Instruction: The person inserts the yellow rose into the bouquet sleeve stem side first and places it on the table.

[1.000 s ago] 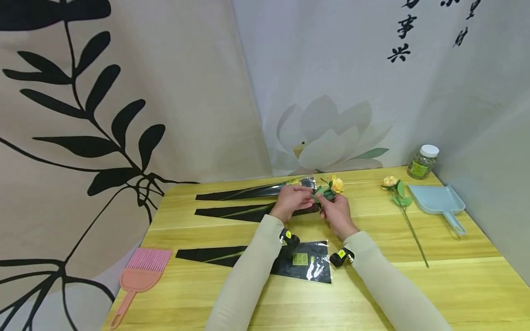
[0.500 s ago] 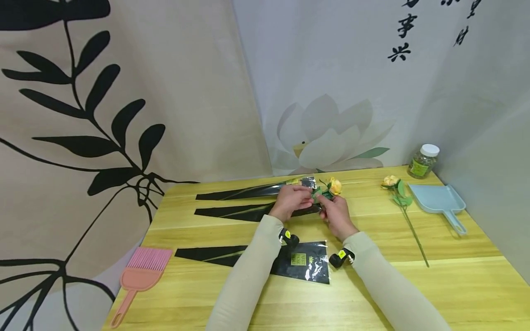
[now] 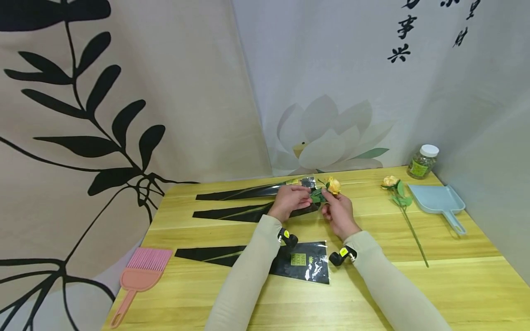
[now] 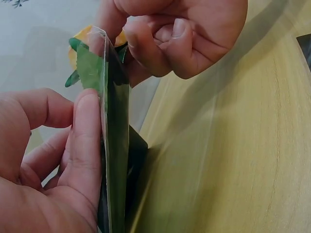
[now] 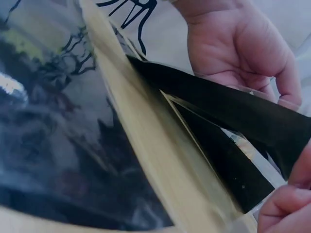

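Observation:
A yellow artificial rose (image 3: 333, 185) with green leaves sits in the mouth of a black flower sleeve (image 3: 233, 212) with a clear side. My left hand (image 3: 290, 201) pinches the sleeve near its opening. In the left wrist view, the left hand (image 4: 58, 155) lies along the sleeve's edge, and a green leaf (image 4: 90, 70) shows through clear plastic. My right hand (image 3: 341, 214) pinches the rose just below its bloom, its other fingers curled. The right wrist view shows the black sleeve (image 5: 233, 107) between both hands; the stem is hidden inside.
Another black sleeve (image 3: 256, 190) lies behind, and a flat one (image 3: 319, 262) in front. On the right are a second rose (image 3: 407, 220), a blue dustpan (image 3: 436, 200) and a lidded jar (image 3: 422, 162). A pink brush (image 3: 141, 278) lies at the left edge.
The rose bloom has shifted slightly left toward the sleeve. My right fingers have moved from the leaves up closer to the bloom. The left hand has moved very little.

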The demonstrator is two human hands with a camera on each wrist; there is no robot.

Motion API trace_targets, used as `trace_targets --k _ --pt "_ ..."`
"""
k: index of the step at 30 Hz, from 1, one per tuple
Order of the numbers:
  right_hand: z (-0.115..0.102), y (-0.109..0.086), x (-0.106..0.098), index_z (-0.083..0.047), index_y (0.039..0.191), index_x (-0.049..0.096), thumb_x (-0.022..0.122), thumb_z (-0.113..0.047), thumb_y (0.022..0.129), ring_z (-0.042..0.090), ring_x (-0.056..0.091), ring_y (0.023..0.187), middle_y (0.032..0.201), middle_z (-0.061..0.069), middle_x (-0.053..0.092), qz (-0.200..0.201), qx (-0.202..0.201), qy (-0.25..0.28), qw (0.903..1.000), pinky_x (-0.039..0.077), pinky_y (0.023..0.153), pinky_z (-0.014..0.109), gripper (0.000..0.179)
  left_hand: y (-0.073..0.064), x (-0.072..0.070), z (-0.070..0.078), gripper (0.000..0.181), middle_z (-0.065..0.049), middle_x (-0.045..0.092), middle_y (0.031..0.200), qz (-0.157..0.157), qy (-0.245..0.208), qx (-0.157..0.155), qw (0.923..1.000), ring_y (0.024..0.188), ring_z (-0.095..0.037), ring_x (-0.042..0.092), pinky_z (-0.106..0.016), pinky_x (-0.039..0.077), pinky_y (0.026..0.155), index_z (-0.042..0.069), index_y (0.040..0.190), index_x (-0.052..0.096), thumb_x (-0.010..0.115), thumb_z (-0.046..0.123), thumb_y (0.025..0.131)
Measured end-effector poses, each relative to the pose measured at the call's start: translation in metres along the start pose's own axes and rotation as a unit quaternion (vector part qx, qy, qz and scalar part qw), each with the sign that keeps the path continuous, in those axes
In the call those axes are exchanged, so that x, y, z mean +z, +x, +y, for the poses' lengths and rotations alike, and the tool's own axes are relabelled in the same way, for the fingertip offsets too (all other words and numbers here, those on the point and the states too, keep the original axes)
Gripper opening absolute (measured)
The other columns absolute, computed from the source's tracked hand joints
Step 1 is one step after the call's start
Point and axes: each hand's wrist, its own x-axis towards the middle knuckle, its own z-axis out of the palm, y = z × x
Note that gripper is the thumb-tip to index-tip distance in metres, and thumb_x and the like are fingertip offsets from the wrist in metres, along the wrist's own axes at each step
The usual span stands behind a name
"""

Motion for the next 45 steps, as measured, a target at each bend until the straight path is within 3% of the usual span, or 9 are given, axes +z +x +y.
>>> trace_targets --k 8,18,28,33,37,45 --pt "0.000 0.001 0.000 -0.007 0.106 0.062 0.072 -0.029 0.103 0.004 0.049 0.045 0.056 -0.009 0.052 0.009 -0.018 -0.043 0.9989 0.035 0.041 0.019 0.025 0.000 0.002 0.002 0.026 -0.012 0.080 0.097 0.004 0.003 0.002 1.0000 0.074 -0.010 0.076 -0.023 0.065 0.073 0.000 0.122 0.078 0.072 0.005 0.097" --pt "0.006 0.001 0.002 -0.005 0.113 0.063 0.069 -0.029 0.105 0.005 0.040 0.039 0.052 -0.011 0.045 0.001 -0.038 -0.089 0.9953 0.034 0.041 0.021 0.026 0.000 0.003 0.004 0.020 -0.011 0.080 0.096 -0.001 0.011 0.001 0.9999 0.079 -0.012 0.078 -0.026 0.066 0.077 0.003 0.116 0.080 0.072 0.008 0.098" --pt "0.010 0.000 0.011 -0.001 0.117 0.063 0.070 -0.027 0.105 0.003 0.040 0.039 0.070 -0.011 0.061 -0.009 -0.036 -0.084 0.9957 0.034 0.039 0.019 0.029 0.000 0.003 0.009 0.018 -0.011 0.080 0.093 -0.008 0.011 0.009 0.9999 0.075 -0.010 0.077 -0.024 0.066 0.073 0.005 0.113 0.080 0.071 0.006 0.098" --pt "0.012 -0.001 0.012 -0.003 0.115 0.063 0.070 -0.029 0.105 0.003 0.037 0.039 0.070 -0.012 0.062 -0.016 -0.029 -0.085 0.9958 0.032 0.038 0.019 0.028 -0.001 0.003 0.010 0.017 -0.009 0.080 0.091 -0.009 0.007 0.011 0.9999 0.072 -0.009 0.076 -0.023 0.065 0.070 0.004 0.112 0.081 0.072 0.006 0.098" --pt "0.011 -0.001 0.011 -0.005 0.117 0.064 0.068 -0.026 0.106 0.003 0.038 0.039 0.070 -0.012 0.061 -0.034 -0.015 -0.083 0.9959 0.033 0.039 0.019 0.024 -0.002 0.002 0.011 0.016 -0.008 0.080 0.090 -0.014 0.007 0.009 0.9998 0.071 -0.008 0.075 -0.022 0.065 0.069 0.004 0.112 0.081 0.072 0.006 0.098" --pt "0.006 0.001 -0.001 -0.008 0.111 0.059 0.062 -0.022 0.109 0.003 0.037 0.039 0.054 -0.011 0.047 -0.121 0.037 -0.048 0.9908 0.031 0.042 0.018 0.015 -0.006 -0.002 0.011 0.018 -0.008 0.079 0.089 -0.024 0.011 0.007 0.9996 0.071 -0.008 0.075 -0.023 0.065 0.071 0.005 0.114 0.080 0.072 0.007 0.098"
